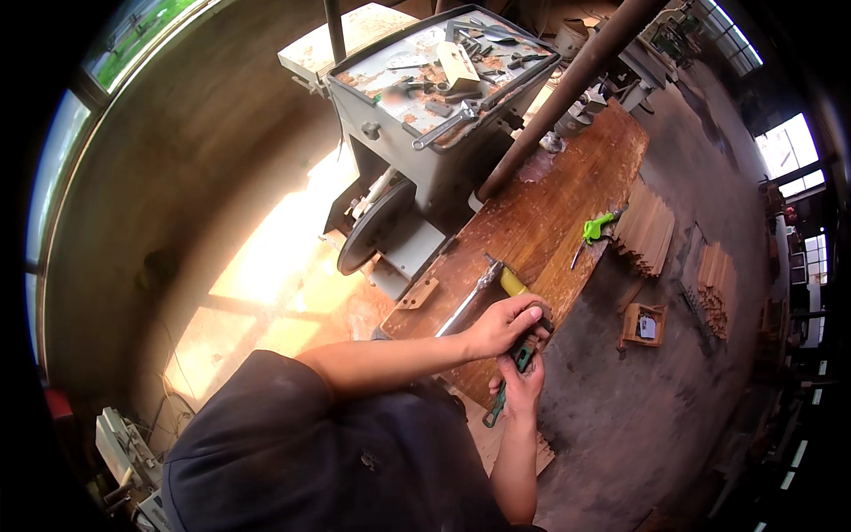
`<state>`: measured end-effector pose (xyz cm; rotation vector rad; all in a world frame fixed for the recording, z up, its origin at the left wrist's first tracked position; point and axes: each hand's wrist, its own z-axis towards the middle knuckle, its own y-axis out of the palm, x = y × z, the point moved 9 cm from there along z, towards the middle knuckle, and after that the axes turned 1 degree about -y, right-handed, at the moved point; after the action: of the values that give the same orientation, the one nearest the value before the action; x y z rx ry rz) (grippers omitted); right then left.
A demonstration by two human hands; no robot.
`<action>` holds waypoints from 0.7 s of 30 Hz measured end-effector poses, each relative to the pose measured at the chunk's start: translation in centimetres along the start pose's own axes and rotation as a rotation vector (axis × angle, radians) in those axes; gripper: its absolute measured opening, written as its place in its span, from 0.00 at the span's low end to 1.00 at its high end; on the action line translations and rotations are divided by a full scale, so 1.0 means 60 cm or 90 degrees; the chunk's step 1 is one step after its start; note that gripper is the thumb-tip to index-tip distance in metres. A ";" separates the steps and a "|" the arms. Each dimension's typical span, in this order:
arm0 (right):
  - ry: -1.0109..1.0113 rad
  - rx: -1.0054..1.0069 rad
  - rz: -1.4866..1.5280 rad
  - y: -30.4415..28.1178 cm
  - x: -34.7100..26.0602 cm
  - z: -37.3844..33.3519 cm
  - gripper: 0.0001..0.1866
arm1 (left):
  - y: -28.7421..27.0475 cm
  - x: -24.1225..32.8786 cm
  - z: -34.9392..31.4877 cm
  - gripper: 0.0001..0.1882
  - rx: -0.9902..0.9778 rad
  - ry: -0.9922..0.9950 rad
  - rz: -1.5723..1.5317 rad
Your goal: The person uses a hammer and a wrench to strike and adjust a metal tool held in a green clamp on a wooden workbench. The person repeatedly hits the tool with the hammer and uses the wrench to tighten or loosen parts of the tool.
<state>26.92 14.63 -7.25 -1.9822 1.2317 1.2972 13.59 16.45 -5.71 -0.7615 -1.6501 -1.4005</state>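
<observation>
Both my hands are together over the bench's near end. My right hand (525,383) is wrapped round a dark green hand tool (496,406) with a slotted handle, whose lower end sticks out below my fingers. My left hand (503,326) is closed over the tool's upper end, thumb pressed on top; its fingers hide the tool's head and its exact kind. Just beyond my left hand lies a yellow cylinder-like piece (511,281). Beside it a clamp with a long metal bar (465,301) lies along the bench.
The worn wooden bench (532,222) holds a drilled wood block (419,294) and a bright green air blow gun (596,229). Behind stands a machine with a disc (377,228) and a tool-strewn top (417,60). Stacked wood strips (644,232) and a small wooden box (643,325) are at right.
</observation>
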 end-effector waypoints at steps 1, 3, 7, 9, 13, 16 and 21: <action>-0.015 -0.001 0.013 0.009 -0.006 0.001 0.24 | 0.004 0.011 -0.002 0.17 -0.009 0.009 -0.043; -0.027 -0.016 0.022 0.032 -0.017 -0.001 0.23 | 0.007 0.025 -0.005 0.17 -0.027 0.028 -0.125; 0.012 -0.034 0.061 0.053 -0.013 -0.006 0.21 | -0.004 0.042 -0.020 0.18 -0.013 0.025 -0.219; 0.022 -0.047 0.098 0.061 -0.017 -0.013 0.20 | -0.004 0.051 -0.026 0.18 -0.019 0.034 -0.234; 0.011 -0.118 0.125 0.070 -0.011 -0.027 0.17 | -0.007 0.048 -0.035 0.18 -0.022 0.023 -0.238; -0.014 -0.144 0.121 0.085 -0.024 -0.029 0.17 | -0.011 0.046 -0.040 0.18 -0.019 -0.006 -0.203; 0.004 -0.086 0.127 0.086 -0.002 -0.029 0.13 | -0.016 0.058 -0.052 0.20 -0.043 -0.028 -0.177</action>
<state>23.27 10.84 -5.91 -1.9967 1.4074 1.5079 11.73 13.01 -2.97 -0.6208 -1.8031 -1.6489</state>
